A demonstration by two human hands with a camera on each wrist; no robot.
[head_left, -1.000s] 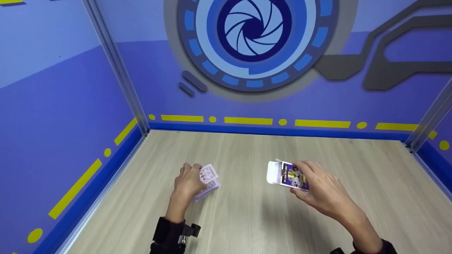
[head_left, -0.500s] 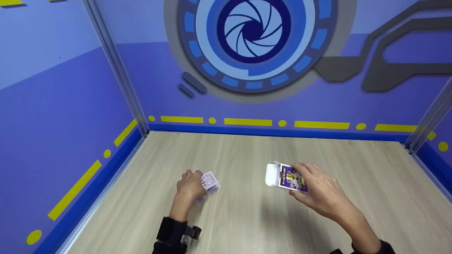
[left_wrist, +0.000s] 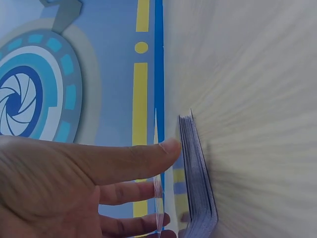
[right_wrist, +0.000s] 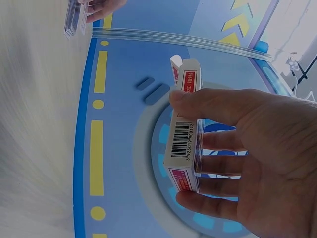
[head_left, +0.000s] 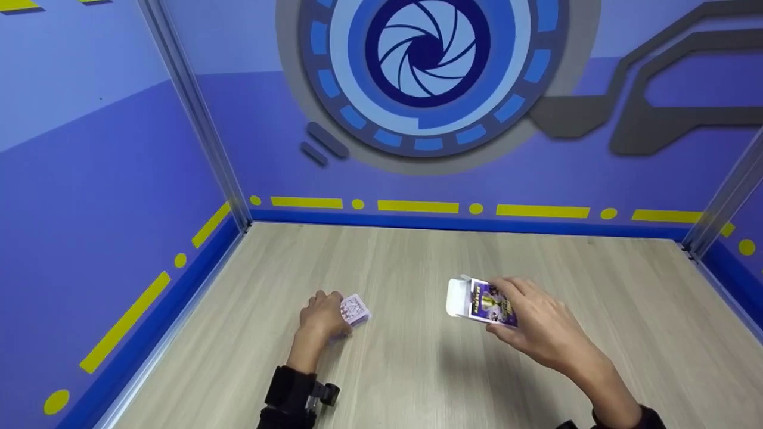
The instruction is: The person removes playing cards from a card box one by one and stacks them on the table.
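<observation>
In the head view my left hand [head_left: 322, 314] is over a deck of playing cards [head_left: 355, 311] with patterned backs, low at the table. From the left wrist view, a thin playing card [left_wrist: 158, 198] is held by its edges between thumb and fingers, a little apart from the thicker deck [left_wrist: 198, 173]. Whether the thumb tip touches the deck, I cannot tell. My right hand [head_left: 545, 325] grips a purple and white card box [head_left: 493, 302] above the table. Its white end flap [head_left: 458, 297] hangs open toward the left. The right wrist view shows the box's barcode side [right_wrist: 182, 139].
A pale wood-grain table [head_left: 411, 357] lies beneath both hands. Blue printed panels rise behind [head_left: 417, 185] and at the left [head_left: 107, 208], joined by a metal corner post [head_left: 197, 113].
My left hand has come down slightly, and the gap between the upper card and the deck has narrowed in the head view. The right hand with the card box has hardly moved.
</observation>
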